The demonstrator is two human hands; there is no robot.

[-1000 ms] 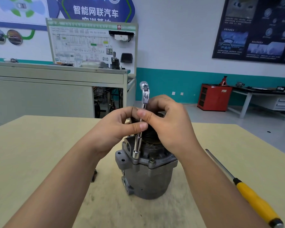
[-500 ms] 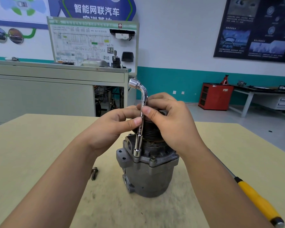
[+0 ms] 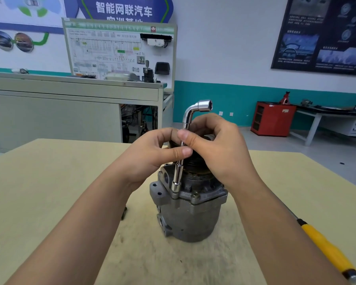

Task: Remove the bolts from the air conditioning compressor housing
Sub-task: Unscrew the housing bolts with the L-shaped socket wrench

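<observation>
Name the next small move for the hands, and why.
Probably twirl the socket wrench to back the bolt out: the left hand and right hand both pinch its upright shaft, and its lower end sits on the compressor housing flange, apparently over a bolt hidden beneath it.

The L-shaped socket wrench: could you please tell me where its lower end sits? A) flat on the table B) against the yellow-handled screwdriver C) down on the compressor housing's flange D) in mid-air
C: the L-shaped socket wrench stands upright, pinched by the left hand and right hand, its lower socket on the flange of the compressor housing.
</observation>
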